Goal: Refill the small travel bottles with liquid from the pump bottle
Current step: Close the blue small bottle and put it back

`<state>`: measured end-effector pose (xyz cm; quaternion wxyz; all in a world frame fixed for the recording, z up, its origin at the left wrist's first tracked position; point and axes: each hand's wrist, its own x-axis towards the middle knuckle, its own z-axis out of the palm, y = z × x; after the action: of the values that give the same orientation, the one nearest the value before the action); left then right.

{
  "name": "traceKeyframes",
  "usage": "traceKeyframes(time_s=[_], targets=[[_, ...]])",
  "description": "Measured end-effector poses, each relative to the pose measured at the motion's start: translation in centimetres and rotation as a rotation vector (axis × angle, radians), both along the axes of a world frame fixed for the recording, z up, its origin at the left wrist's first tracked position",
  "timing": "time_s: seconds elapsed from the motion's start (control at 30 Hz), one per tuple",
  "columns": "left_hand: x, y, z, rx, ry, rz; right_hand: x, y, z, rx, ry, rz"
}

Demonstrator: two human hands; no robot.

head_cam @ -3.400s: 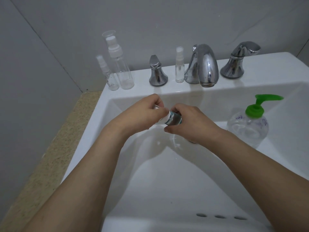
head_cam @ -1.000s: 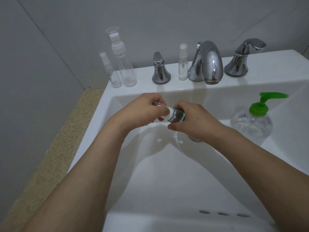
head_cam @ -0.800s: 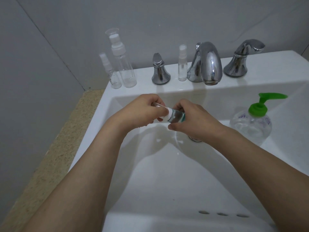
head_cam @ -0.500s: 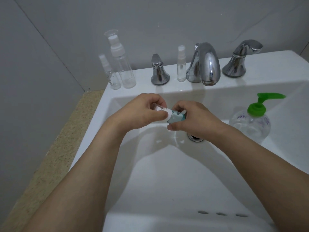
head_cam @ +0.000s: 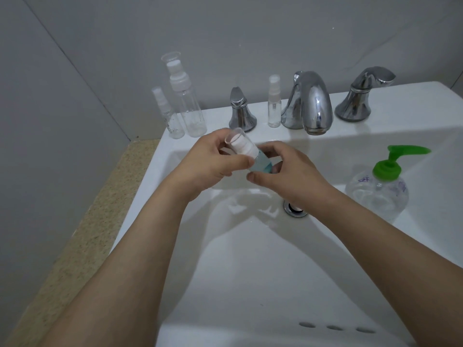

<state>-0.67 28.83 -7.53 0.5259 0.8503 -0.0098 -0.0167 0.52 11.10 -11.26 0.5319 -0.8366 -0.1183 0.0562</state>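
Over the white sink basin (head_cam: 250, 259) I hold a small travel bottle (head_cam: 260, 165) with bluish liquid in it. It tilts up to the left, its white spray top (head_cam: 241, 145) under a clear cap. My left hand (head_cam: 213, 159) grips the spray top and neck. My right hand (head_cam: 283, 171) grips the bottle's body from the right. The clear pump bottle (head_cam: 378, 194) with a green pump head stands in the basin at the right, apart from both hands.
Three more spray bottles stand on the sink's back ledge: a small one (head_cam: 167, 116) and a tall one (head_cam: 185, 101) at the left, another small one (head_cam: 274, 103) by the chrome faucet (head_cam: 310, 103). Two chrome handles (head_cam: 241, 111) flank the faucet. The drain (head_cam: 294, 210) lies under my right wrist.
The travel bottle has tilted from lying sideways to pointing up-left, and both hands have lifted slightly toward the ledge. The clear cap on the spray top now shows.
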Motion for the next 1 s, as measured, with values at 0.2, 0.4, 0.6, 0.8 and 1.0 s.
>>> traceKeyframes(time_s=[0.2, 0.4, 0.6, 0.8, 1.0], targets=[[-0.5, -0.2, 0.4, 0.166, -0.231, 0.226, -0.3, 0.1, -0.5, -0.143, -0.11, -0.009], [-0.1, -0.7, -0.1, 0.128, -0.459, 0.466, -0.7, 0.5, -0.6, -0.231, -0.214, -0.006], [1.3, -1.4, -1.2, 0.165, -0.418, 0.528, -1.1, 0.7, -0.1, -0.381, -0.295, -0.013], [2.4, -1.8, -1.5, 0.218, -0.411, 0.591, -1.2, 0.6, 0.0, -0.405, -0.292, -0.004], [3.0, -2.1, -2.1, 0.223, -0.41, 0.63, -1.2, 0.7, -0.1, -0.392, -0.277, 0.018]])
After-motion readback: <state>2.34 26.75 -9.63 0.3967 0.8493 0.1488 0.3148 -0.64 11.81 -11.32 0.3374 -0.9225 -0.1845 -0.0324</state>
